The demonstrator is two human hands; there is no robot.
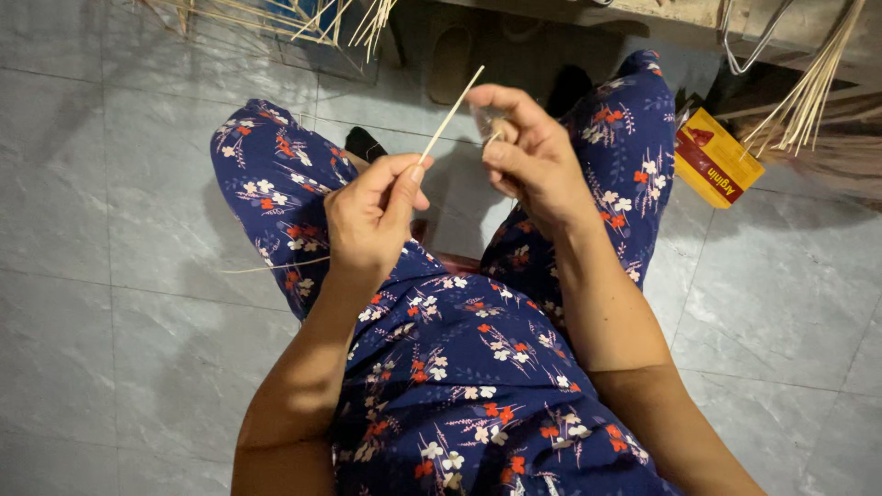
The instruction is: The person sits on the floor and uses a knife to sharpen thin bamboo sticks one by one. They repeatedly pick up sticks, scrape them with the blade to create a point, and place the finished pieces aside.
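Nearest: lap of the seated person, covered by navy trousers (469, 367) printed with red and white flowers; both forearms enter from the bottom edge, elbows cut off.

Left hand (372, 216): fingers curled in, thumb and forefinger pinched shut on the lower end of a thin pale bamboo stick (452, 112). The stick slants up and to the right, its free tip clear of both hands, above the gap between the knees.

Right hand (524, 152): loosely closed just beside the stick, fingers folded around something small and pale; what it is cannot be made out, as the fingers hide most of it.

One loose sliver (276, 266) lies across the left thigh, running out over the floor.

Floor: grey marbled tiles (110, 276).

Beyond the right knee: a yellow and red carton (717, 158), lying tilted on the tiles.

Far edge: a bundle of pale sticks (808, 92) at the upper right, leaning, tops cut off by the frame; a further scatter of sticks (303, 18) at the upper left, only partly in view. Dark shapes in shadow between the knees are too dim to identify.
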